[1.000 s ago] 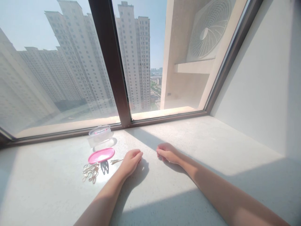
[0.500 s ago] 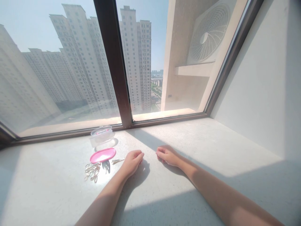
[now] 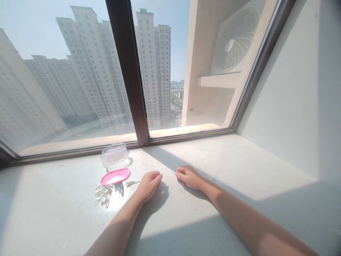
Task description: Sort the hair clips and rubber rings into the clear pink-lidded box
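My left hand [image 3: 149, 185] rests on the pale windowsill with its fingers curled closed; nothing shows in it. To its right, a short gap away, my right hand [image 3: 188, 177] lies loosely fisted, also with nothing visible inside. Just left of my left hand is a small metal clip-like piece [image 3: 132, 183]. Beyond that, a pink oval lid [image 3: 115, 176] lies flat, with several shiny metal pieces [image 3: 103, 195] heaped at its near edge. A clear plastic container [image 3: 114, 156] stands behind the lid, against the window frame, with something pink in it.
A dark window frame [image 3: 142, 137] borders the far edge of the sill [image 3: 213, 153]. A white wall [image 3: 282, 106] rises at the right. Outside the glass are tall buildings and a fan unit [image 3: 234, 41]. Sunlight and shadow bands cross the sill.
The whole view has shifted very slightly. Both hands keep the same closed pose, and the objects stay in place on the sill.
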The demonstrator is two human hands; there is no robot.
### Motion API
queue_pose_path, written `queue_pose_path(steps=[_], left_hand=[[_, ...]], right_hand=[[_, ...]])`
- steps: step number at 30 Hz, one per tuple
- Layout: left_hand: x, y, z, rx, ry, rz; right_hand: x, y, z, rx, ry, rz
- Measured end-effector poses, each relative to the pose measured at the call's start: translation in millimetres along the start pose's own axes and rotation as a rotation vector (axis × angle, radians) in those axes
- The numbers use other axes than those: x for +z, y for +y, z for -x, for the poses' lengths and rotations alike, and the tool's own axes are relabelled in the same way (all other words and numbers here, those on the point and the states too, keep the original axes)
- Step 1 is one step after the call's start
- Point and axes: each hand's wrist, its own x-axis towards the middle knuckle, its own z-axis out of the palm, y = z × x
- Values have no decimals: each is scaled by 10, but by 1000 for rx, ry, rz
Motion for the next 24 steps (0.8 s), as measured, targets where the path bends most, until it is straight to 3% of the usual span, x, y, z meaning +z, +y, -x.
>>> queue_pose_path(steps=[24], left_hand=[[-3, -9, -3, 7, -5, -70]], right_hand=[[-11, -56, 15, 1, -1, 30]])
